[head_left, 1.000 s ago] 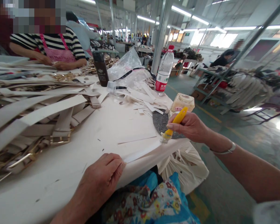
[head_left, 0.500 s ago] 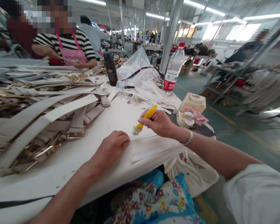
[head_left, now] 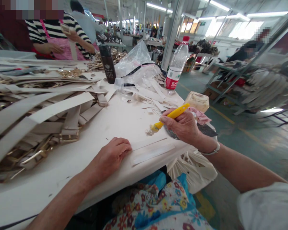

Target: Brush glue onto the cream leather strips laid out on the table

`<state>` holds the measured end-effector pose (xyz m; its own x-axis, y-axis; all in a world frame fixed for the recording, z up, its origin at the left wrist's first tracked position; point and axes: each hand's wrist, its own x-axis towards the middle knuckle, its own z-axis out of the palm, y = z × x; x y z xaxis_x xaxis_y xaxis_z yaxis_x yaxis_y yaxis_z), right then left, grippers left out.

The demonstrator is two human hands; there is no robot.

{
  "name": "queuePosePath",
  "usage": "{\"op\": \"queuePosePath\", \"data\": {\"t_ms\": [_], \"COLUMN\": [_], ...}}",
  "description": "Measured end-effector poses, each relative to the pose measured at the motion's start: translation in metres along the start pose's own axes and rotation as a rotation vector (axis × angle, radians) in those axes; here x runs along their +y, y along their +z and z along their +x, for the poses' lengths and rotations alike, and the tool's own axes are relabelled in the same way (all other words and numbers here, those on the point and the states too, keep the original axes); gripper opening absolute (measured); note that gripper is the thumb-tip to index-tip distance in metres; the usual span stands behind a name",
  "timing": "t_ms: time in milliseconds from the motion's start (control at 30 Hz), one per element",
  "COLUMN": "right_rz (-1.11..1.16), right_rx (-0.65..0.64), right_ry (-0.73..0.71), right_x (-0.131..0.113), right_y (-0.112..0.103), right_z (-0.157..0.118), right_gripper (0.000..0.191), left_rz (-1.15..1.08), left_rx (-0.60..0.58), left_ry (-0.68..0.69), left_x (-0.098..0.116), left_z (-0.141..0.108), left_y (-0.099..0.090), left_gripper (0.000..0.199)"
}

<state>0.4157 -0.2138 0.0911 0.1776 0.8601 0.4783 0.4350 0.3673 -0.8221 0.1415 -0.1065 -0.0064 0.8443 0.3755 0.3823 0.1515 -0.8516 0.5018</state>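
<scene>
a yellow brush (head_left: 175,112) is gripped by its handle in the right hand (head_left: 182,126), the fingers and thumb closed around it; its bristles are pointed left and slightly down, over the near part of the table (head_left: 124,123). the left hand (head_left: 116,153) is laid on the table with its fingers loosely curled; whether anything is held beneath them cannot be told. just right of it, a pale strip (head_left: 153,153) is laid flat along the near edge. to the right, beyond the right hand, a square container (head_left: 197,101) and a pink cloth (head_left: 201,116) are seen. the left side is covered by a heap of buckled straps (head_left: 67,123). at the far side, a dark bottle (head_left: 107,65) and a red-capped bottle (head_left: 176,65) are stood upright, with a clear plastic bag (head_left: 134,60) set between them.
</scene>
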Motion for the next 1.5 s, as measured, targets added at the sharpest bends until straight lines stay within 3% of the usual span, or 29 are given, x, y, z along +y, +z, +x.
{"op": "queuePosePath", "data": {"t_ms": [167, 400, 633, 767, 900, 1167, 1267, 1400, 1500], "right_rz": [0.01, 0.054, 0.051, -0.001, -0.125, -0.389, -0.475, -0.513, -0.397], "right_rx": [-0.048, -0.25, -0.432, -0.524, -0.587, -0.611, -0.609, -0.557, -0.406], "right_ry": [0.022, -0.068, -0.161, -0.192, -0.211, -0.114, -0.066, -0.01, 0.016], "right_x": [0.004, 0.017, 0.025, 0.029, 0.029, 0.029, 0.031, 0.027, 0.019], "right_y": [0.0, 0.025, 0.054, 0.06, 0.043, -0.027, -0.042, -0.054, -0.061], "right_z": [-0.01, -0.011, -0.001, 0.004, 0.008, 0.004, 0.0, -0.005, -0.009], "right_gripper": [0.023, 0.02, 0.024, 0.024, 0.022, 0.029, 0.03, 0.029, 0.029], "left_rz": [-0.076, -0.137, -0.075, 0.034, 0.076, 0.092, 0.137, 0.3, 0.445], "left_rx": [-0.041, -0.062, 0.024, 0.057, 0.057, 0.075, 0.007, -0.181, -0.29], "left_ry": [-0.004, -0.005, -0.008, 0.073, 0.136, 0.146, 0.09, -0.082, -0.228], "left_x": [-0.004, 0.0, 0.008, 0.012, 0.012, 0.013, 0.016, 0.03, 0.047], "left_z": [-0.003, -0.01, -0.017, -0.016, -0.014, -0.01, -0.008, 0.001, 0.014], "left_y": [0.002, 0.004, 0.0, -0.001, -0.001, 0.0, 0.001, -0.005, -0.014], "left_gripper": [0.02, 0.025, 0.026, 0.03, 0.029, 0.028, 0.028, 0.029, 0.029]}}
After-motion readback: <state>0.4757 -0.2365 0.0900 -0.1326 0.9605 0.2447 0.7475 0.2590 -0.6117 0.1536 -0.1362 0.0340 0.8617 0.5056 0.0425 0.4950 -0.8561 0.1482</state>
